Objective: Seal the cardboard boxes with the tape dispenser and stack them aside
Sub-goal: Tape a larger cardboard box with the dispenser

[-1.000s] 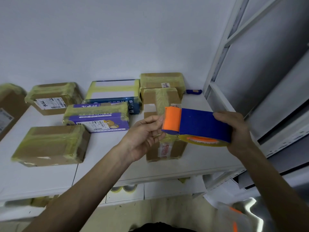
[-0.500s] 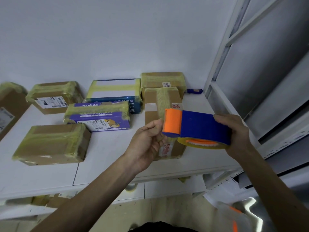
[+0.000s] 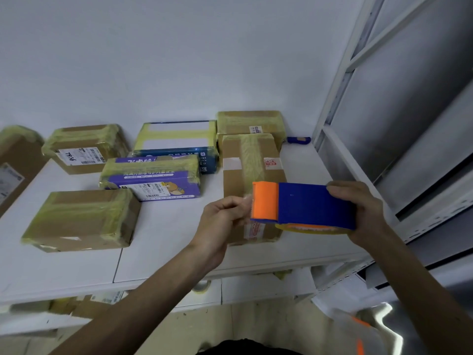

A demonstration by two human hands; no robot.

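The left hand (image 3: 222,224) has its fingers (image 3: 234,204) curled, the tips pinching the clear tape end (image 3: 247,201) at the orange mouth of the tape dispenser (image 3: 312,206). The right hand (image 3: 361,211) grips the right end of its blue body. The dispenser is held off the white table (image 3: 166,242), in front of the near end of a long cardboard box (image 3: 245,160). More taped boxes (image 3: 82,219) lie to the left.
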